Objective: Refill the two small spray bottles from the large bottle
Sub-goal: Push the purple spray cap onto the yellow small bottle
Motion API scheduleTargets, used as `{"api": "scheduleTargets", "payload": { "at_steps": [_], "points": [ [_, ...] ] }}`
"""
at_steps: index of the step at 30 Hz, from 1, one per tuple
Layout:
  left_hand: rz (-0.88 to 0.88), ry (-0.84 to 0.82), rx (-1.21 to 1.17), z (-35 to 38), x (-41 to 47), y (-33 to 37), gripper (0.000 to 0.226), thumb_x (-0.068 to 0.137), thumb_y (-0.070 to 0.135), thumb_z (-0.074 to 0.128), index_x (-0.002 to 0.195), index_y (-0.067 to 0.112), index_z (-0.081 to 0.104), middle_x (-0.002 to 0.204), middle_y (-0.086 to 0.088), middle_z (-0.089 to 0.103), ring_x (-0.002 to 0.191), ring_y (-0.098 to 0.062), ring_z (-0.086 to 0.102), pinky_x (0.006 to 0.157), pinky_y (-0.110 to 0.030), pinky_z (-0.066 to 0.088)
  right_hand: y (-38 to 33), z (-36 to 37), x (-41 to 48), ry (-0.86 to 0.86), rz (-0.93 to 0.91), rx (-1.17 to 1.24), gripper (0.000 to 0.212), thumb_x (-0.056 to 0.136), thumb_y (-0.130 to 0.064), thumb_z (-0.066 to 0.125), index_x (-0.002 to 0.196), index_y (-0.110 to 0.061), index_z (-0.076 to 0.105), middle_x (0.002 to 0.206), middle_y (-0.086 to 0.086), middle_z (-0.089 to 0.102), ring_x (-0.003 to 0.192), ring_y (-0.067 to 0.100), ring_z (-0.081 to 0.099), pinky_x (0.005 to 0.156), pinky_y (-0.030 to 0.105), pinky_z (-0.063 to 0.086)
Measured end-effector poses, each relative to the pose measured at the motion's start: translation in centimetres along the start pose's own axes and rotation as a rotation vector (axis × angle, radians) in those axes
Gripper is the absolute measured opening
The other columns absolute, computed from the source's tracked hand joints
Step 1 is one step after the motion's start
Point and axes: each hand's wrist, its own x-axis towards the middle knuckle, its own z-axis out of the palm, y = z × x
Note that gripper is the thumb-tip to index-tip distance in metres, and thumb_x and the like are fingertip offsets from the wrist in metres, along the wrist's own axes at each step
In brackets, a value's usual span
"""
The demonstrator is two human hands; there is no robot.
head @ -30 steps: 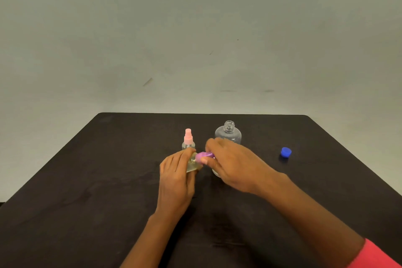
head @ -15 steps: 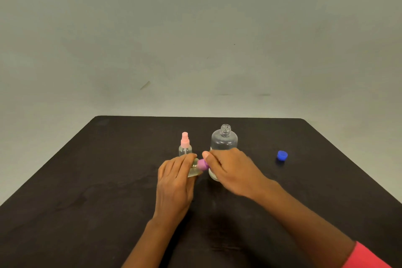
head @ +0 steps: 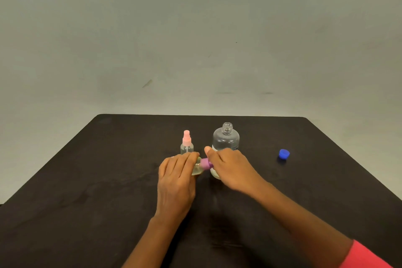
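- Gripping the purple-capped spray bottle (head: 196, 169) at frame centre, left hand (head: 176, 178) fingers curled round its body.
- Pinching its cap (head: 205, 163) with right hand (head: 230, 169) fingers.
- Likely light, smooth, slippery; best held at body.

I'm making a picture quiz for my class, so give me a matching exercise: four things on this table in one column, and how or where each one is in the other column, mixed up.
1. pink-topped spray bottle
2. large bottle
3. blue cap
4. purple-topped spray bottle

A. lies alone on the black table, far right
B. tilted, gripped by the left hand, right hand pinching its top
C. upright, neck uncapped
D. upright, sprayer on

Pairs: 1-D, 2-C, 3-A, 4-B
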Motion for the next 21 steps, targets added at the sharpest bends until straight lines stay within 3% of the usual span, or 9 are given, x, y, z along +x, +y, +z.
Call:
{"api": "scheduleTargets", "payload": {
  "at_steps": [3, 6, 11, 14, 16, 21],
  "points": [
    [-0.092, -0.033, -0.118, -0.1, 0.2, 0.0, 0.035, 0.088, 0.028, 0.052, 0.121, 0.016, 0.051, 0.115, -0.006, 0.066, 0.108, -0.012, 0.052, 0.096, -0.024, 0.033, 0.5, -0.3, -0.8, 0.206, -0.237, -0.091, 0.053, 0.092, -0.061, 0.015, 0.074, -0.023, 0.047, 0.067, -0.005, 0.052, 0.062, 0.016, 0.050, 0.058, 0.033, 0.041],
    [-0.105, -0.095, -0.217, -0.2, 0.1, -0.5, 0.037, 0.087, 0.029, 0.053, 0.123, 0.018, 0.052, 0.118, -0.004, 0.065, 0.110, -0.008, 0.052, 0.099, -0.013, 0.028, 1.3, -0.4, -0.8, 0.168, -0.395, -0.192, 0.047, 0.093, -0.055, 0.012, 0.083, -0.022, 0.044, 0.075, -0.009, 0.049, 0.064, 0.011, 0.046, 0.058, 0.029, 0.040],
    [-0.037, -0.022, -0.100, -0.1, -0.1, -0.8, 0.035, 0.086, 0.026, 0.055, 0.120, 0.016, 0.053, 0.111, -0.006, 0.068, 0.105, -0.012, 0.053, 0.093, -0.024, 0.033, 1.1, 1.0, -0.8, 0.126, -0.221, 0.053, 0.042, 0.096, -0.051, 0.021, 0.073, -0.023, 0.044, 0.066, -0.008, 0.046, 0.064, 0.014, 0.048, 0.063, 0.040, 0.046],
    [0.025, 0.049, 0.018, -0.1, 0.1, -0.8, 0.033, 0.085, 0.022, 0.056, 0.117, 0.015, 0.052, 0.105, -0.010, 0.070, 0.102, -0.016, 0.053, 0.090, -0.031, 0.035, 0.0, 0.9, -0.8, 0.024, -0.006, 0.225, 0.044, 0.100, -0.043, 0.028, 0.066, -0.022, 0.045, 0.066, -0.004, 0.048, 0.067, 0.016, 0.047, 0.068, 0.036, 0.040],
    [0.015, 0.043, 0.027, -0.1, 0.0, -0.7, 0.034, 0.085, 0.021, 0.055, 0.118, 0.015, 0.052, 0.106, -0.010, 0.070, 0.102, -0.016, 0.053, 0.091, -0.032, 0.035, -0.2, 0.6, -0.8, 0.012, 0.037, 0.275, 0.047, 0.100, -0.043, 0.029, 0.063, -0.018, 0.046, 0.064, -0.001, 0.049, 0.064, 0.015, 0.046, 0.066, 0.034, 0.038],
    [-0.106, -0.077, -0.166, -0.2, 0.0, -0.6, 0.037, 0.087, 0.028, 0.053, 0.123, 0.020, 0.050, 0.116, -0.004, 0.066, 0.109, -0.009, 0.052, 0.098, -0.018, 0.030, 1.2, 0.4, -0.8, 0.197, -0.337, -0.201, 0.042, 0.097, -0.054, 0.021, 0.083, -0.022, 0.045, 0.073, -0.007, 0.052, 0.063, 0.012, 0.048, 0.057, 0.035, 0.045]
  ]
}}
